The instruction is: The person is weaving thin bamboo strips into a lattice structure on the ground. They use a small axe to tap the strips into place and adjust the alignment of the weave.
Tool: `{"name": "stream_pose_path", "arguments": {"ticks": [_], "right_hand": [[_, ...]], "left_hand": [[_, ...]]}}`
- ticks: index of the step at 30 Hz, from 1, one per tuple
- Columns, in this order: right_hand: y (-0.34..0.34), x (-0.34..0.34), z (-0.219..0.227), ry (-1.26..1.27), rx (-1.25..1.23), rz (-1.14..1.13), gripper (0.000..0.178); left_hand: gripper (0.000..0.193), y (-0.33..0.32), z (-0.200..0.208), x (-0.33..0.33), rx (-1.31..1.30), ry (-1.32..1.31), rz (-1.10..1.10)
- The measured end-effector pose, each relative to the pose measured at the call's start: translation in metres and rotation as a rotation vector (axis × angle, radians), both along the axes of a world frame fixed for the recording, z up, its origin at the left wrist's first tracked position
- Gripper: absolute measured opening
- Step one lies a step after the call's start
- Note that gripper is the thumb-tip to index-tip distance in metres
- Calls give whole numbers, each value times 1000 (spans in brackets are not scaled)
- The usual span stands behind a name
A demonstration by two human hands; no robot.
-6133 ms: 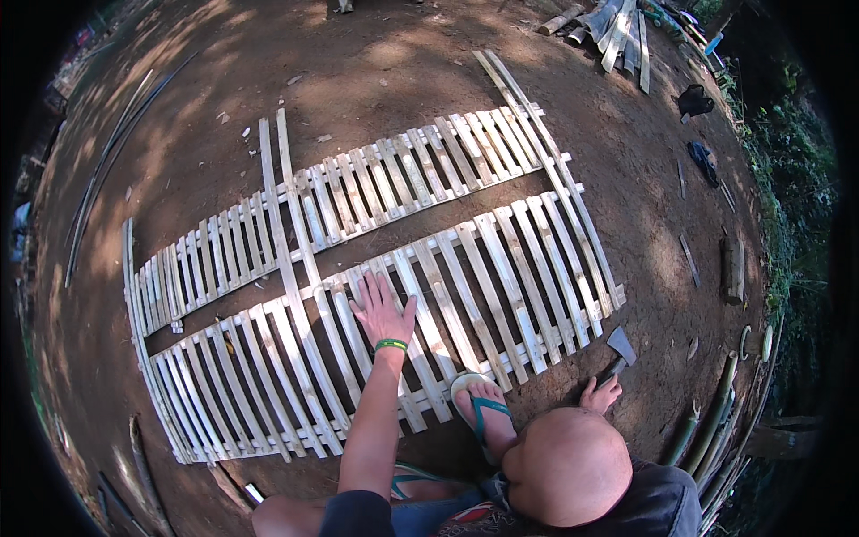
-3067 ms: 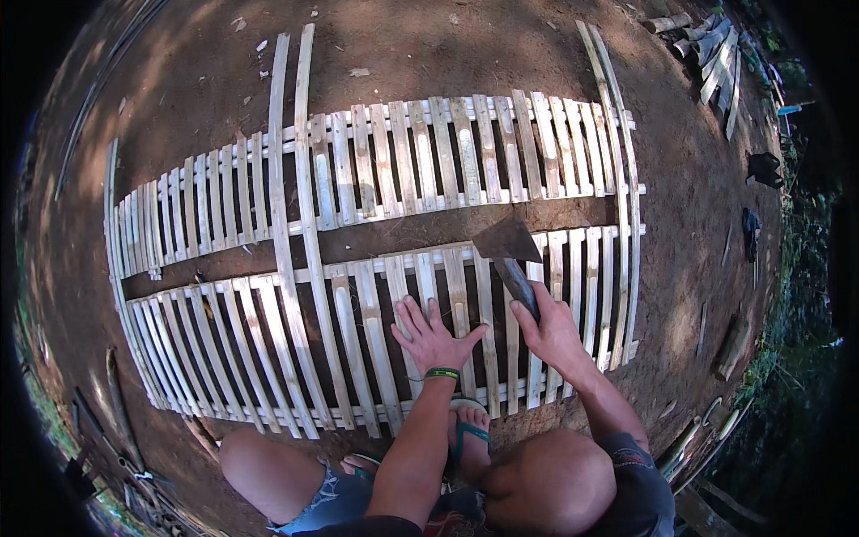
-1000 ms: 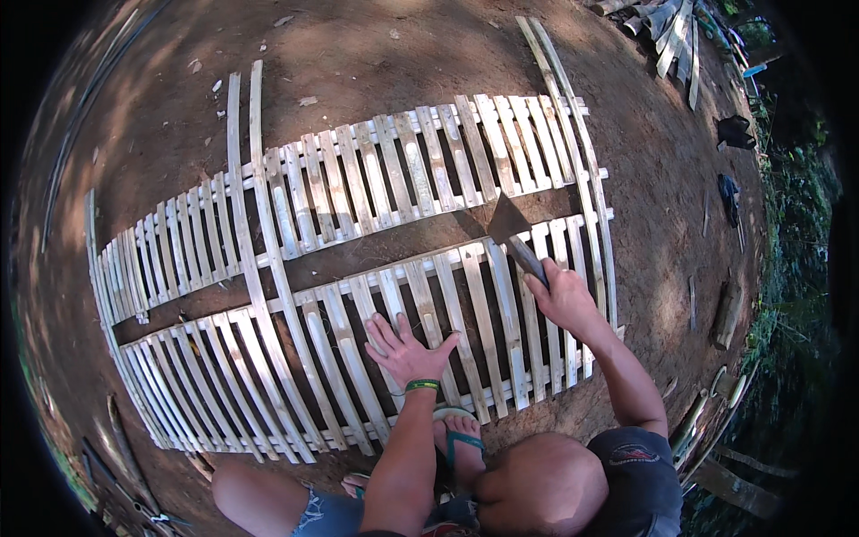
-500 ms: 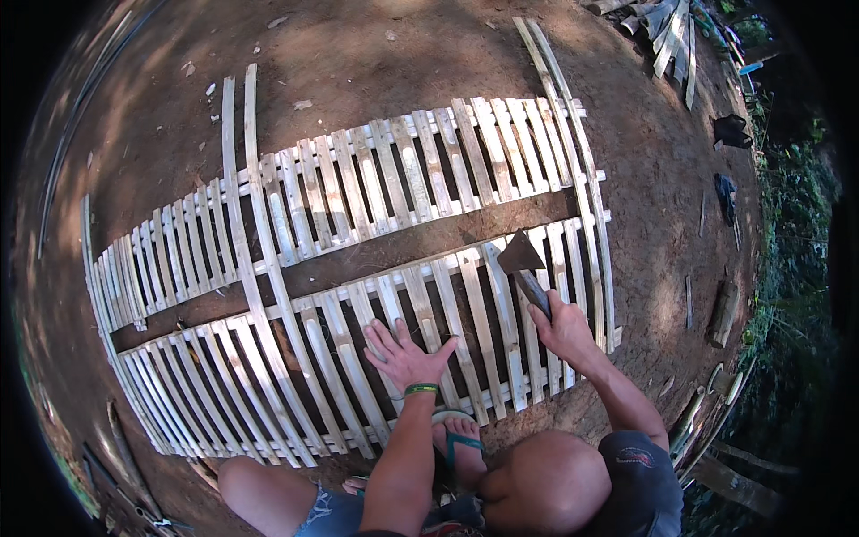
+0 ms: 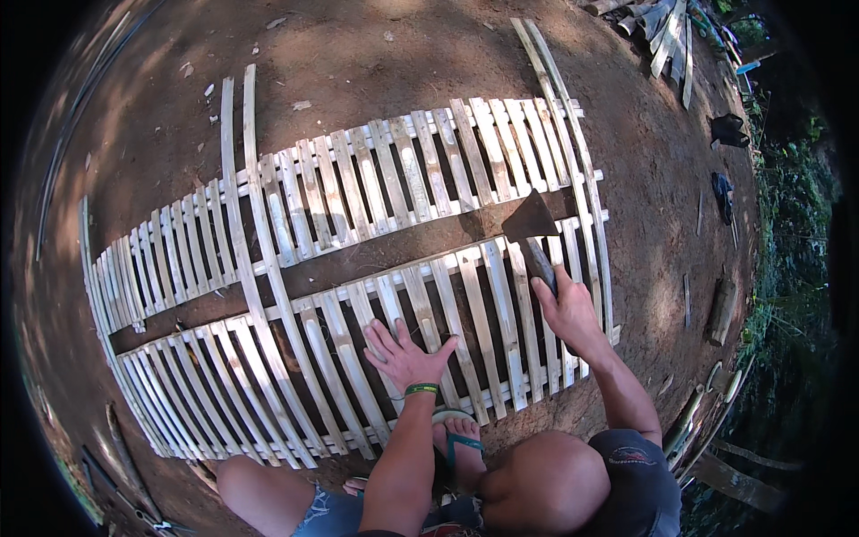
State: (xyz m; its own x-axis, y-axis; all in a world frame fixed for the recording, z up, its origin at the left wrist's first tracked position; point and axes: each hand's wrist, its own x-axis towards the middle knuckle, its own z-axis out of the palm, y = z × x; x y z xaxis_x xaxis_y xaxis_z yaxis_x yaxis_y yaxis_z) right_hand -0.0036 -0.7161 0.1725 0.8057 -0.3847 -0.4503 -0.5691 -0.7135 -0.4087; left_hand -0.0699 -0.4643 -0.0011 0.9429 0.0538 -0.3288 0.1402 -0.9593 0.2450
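Note:
My left hand [image 5: 407, 360] lies spread and flat on the pale wooden slats [image 5: 420, 309] of the nearer slatted panel. In my right hand [image 5: 573, 313] is a short-handled tool [image 5: 530, 217] with a broad, dark, roughly triangular blade. My fingers wrap round its handle, which points away from me. The blade hangs over the gap between the two slatted panels, near their right end. Beyond the gap lies the farther panel [image 5: 412, 170], built of similar slats on thin rails. Long paired strips [image 5: 238, 179] cross both panels.
My sandaled foot [image 5: 463, 452] rests at the near panel's edge. Brown dirt surrounds the frame. Loose boards [image 5: 671, 45] are piled at the far right; a short log [image 5: 723, 313] and dark bags [image 5: 729, 131] lie on the right. Long thin poles [image 5: 76, 107] run along the left.
My right hand has lifted the tool slightly up and away from me, and its blade has tilted. My left hand has stayed in place on the slats.

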Motion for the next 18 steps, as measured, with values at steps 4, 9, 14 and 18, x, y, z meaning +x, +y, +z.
{"name": "stream_pose_path", "arguments": {"ticks": [4, 9, 14, 18], "right_hand": [[16, 1, -21, -277, -18, -12, 28], [-3, -70, -62, 28, 12, 8, 36], [-16, -25, -10, -129, 29, -179, 36], [-27, 43, 43, -380, 43, -159, 32]], "left_hand": [[126, 1, 6, 2, 24, 71, -3], [131, -7, 22, 14, -34, 233, 46], [129, 1, -4, 0, -7, -105, -5], [124, -3, 4, 3, 7, -42, 8]]}}
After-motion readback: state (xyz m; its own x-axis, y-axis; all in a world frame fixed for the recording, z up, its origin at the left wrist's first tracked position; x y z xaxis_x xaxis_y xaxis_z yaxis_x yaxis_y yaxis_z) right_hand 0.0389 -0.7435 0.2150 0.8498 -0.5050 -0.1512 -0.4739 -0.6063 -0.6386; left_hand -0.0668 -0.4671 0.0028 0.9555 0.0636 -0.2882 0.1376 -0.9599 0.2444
